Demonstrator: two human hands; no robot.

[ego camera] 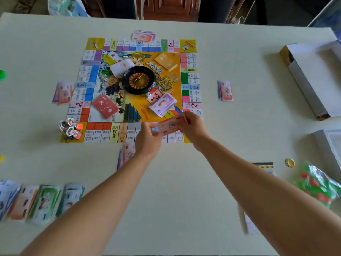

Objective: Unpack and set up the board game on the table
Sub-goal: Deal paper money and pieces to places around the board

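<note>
**A:** What are the hands doing?

**B:** The left hand (147, 140) and the right hand (193, 127) each pinch one end of a pink banknote (170, 125). Their fingers curl onto it and hold it in the air over the near edge of the board (132, 89). I cannot tell whether it is one note or a thin few.

**A:** How will it handle?

**B:** Almost weightless and floppy, I judge. It is thin paper that bends, creases and slides off a stack. It is best held by the short ends, as now, and laid flat rather than dropped.

**A:** What lies around it, starting from the person?

**B:** Closest in, a row of sorted notes (36, 200) sits on the table (175, 182) at the left. At the right are a bag of green and red pieces (317, 183) and a gold coin (289, 162). A small pile of notes (127, 154) lies under the left wrist, just beside the board's near edge. That may be where this note belongs, though I am guessing.

**A:** And beyond the hands?

**B:** On the board are a purple stack (163, 105), a red card deck (105, 106) and a die (148, 95), with the roulette wheel (138, 80) at the centre. Further piles lie off the left edge (62, 93), the right edge (225, 90) and the far edge (143, 36). The open box (313, 80) stands well apart at the far right.
</note>
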